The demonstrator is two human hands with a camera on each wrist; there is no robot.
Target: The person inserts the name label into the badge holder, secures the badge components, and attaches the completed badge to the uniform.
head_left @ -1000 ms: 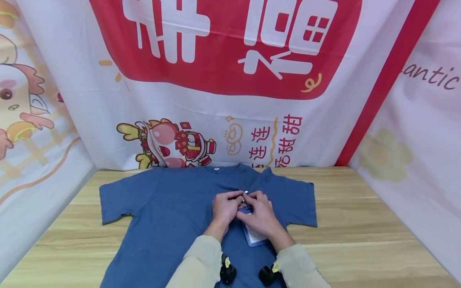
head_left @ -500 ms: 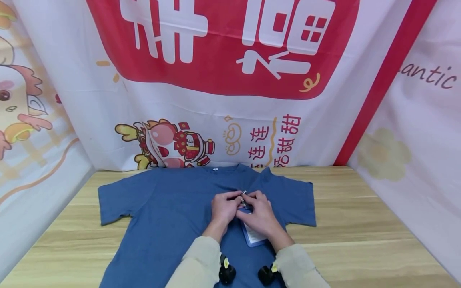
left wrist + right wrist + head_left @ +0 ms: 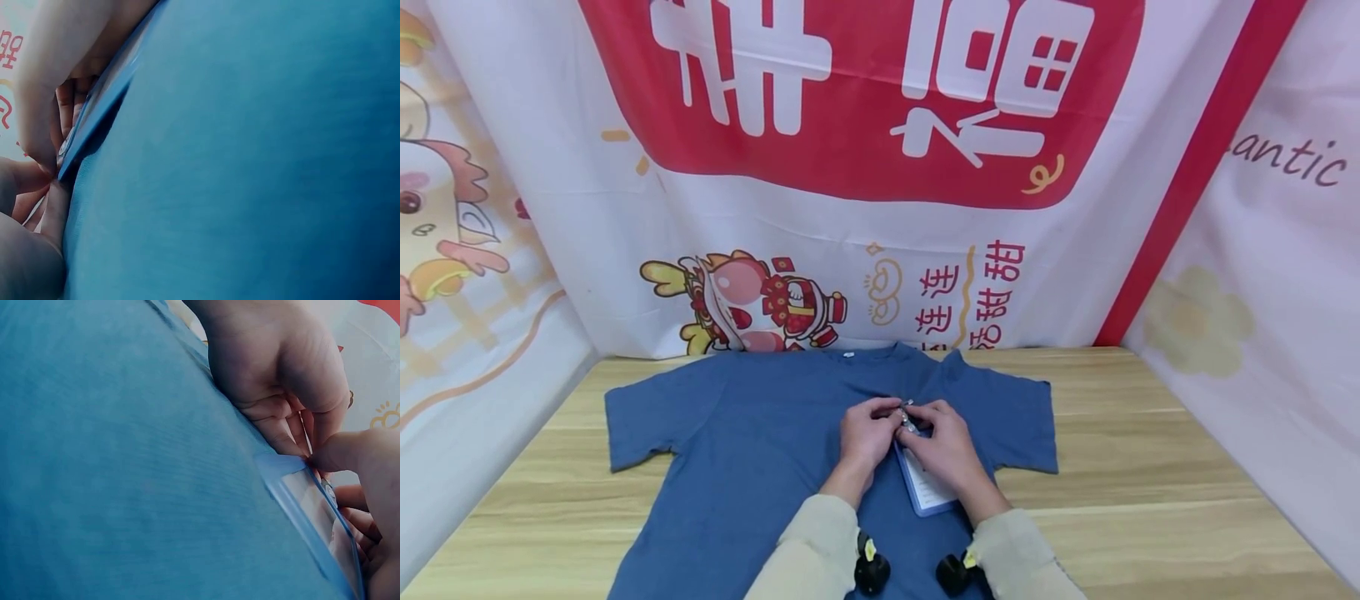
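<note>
A blue short-sleeved T-shirt [image 3: 760, 467] lies spread flat. On its chest is a badge holder [image 3: 925, 487] with a blue edge and a white insert, its top end between the two hands. My left hand [image 3: 867, 435] pinches at a small metal badge clip [image 3: 907, 418] by the shirt fabric. From the other side my right hand [image 3: 946, 442] grips the clip with thumb and fingers, its palm over part of the badge. In the right wrist view both hands' fingertips meet at the upper end of the badge holder [image 3: 319, 515]. Fingers hide most of the clip.
A light wooden table [image 3: 1150, 467] carries the shirt. Printed white and red cloth [image 3: 865, 183] hangs behind it, with more cloth at both sides. Black wrist cameras [image 3: 872, 573] sit by the cuffs of the light sleeves.
My right thumb has shifted up towards the clip, so more of the badge holder's upper part shows. My left hand has stayed nearly in place; the shirt has not moved.
</note>
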